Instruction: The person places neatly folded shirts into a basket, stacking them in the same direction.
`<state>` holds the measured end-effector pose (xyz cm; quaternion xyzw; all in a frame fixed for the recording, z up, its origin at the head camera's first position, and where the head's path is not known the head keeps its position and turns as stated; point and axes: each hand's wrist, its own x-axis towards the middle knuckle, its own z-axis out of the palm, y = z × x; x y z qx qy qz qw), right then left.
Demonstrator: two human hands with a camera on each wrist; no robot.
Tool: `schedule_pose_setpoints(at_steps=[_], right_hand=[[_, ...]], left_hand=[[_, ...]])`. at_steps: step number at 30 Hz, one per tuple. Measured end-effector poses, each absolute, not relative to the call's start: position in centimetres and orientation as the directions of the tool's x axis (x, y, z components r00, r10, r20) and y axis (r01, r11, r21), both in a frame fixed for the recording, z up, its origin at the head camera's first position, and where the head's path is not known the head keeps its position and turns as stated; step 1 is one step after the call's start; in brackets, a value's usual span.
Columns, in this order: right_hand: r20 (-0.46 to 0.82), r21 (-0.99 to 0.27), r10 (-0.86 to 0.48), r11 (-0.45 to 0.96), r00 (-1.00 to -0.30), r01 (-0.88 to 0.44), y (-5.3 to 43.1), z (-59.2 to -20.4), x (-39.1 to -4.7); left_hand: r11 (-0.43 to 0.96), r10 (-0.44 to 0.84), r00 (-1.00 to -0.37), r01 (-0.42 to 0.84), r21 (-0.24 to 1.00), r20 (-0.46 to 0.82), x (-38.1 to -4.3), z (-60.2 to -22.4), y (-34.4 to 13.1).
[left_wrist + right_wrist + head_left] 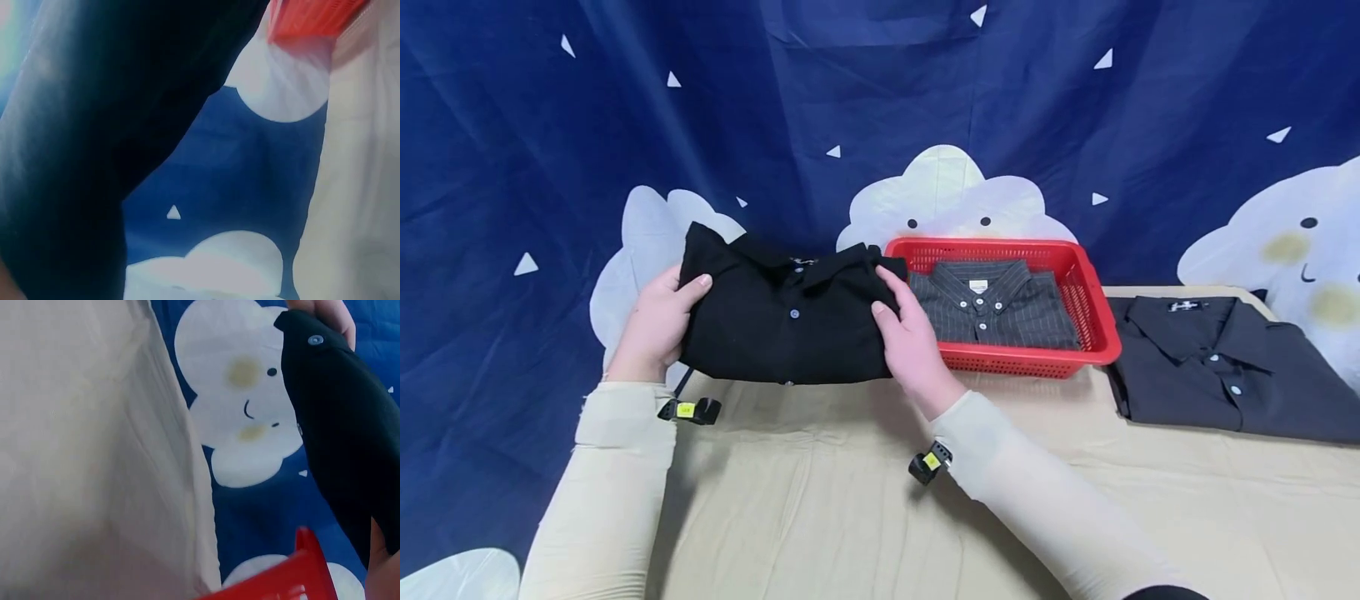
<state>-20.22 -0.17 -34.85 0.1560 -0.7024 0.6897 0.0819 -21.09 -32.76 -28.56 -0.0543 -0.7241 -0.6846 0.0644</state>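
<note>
Between both hands a folded black shirt [786,333] hangs above the table, its collar and blue-white buttons facing up. At its left edge the left hand [658,321] grips the cloth, thumb on top and fingers hidden beneath. The right hand [906,333] pinches the opposite edge near a red basket [1015,357]. In the left wrist view the dark shirt [81,125] fills the left side. The right wrist view shows the shirt [344,412] edge-on with fingertips at its top. Inside the basket lies a folded dark striped shirt [1000,308].
A second folded dark shirt [1232,367] rests on the table to the right of the basket. Beige cloth [820,500] covers the tabletop. Behind it hangs a blue curtain [887,92] with white clouds and triangles.
</note>
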Motion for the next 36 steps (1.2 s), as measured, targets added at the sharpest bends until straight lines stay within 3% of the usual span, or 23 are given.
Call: schedule_pose_setpoints(at_steps=[9,22,36], right_hand=[[0.321,-0.942,-0.069,0.085,-0.945,-0.326,4.4,-31.7,-17.9],[0.282,-0.959,-0.013,0.030,-0.959,-0.282,11.7,-34.0,-20.2],[0.303,-0.920,0.091,0.287,-0.949,-0.266,18.7,-34.2,-21.5]], left_hand=[[0.179,0.037,-0.972,0.234,0.956,0.231,-21.8,-27.8,-28.5],[0.303,0.083,-0.956,0.292,0.907,0.280,-23.5,-27.7,-20.8],[0.546,0.193,-0.899,0.432,0.718,0.394,-27.7,-29.4,-14.2]])
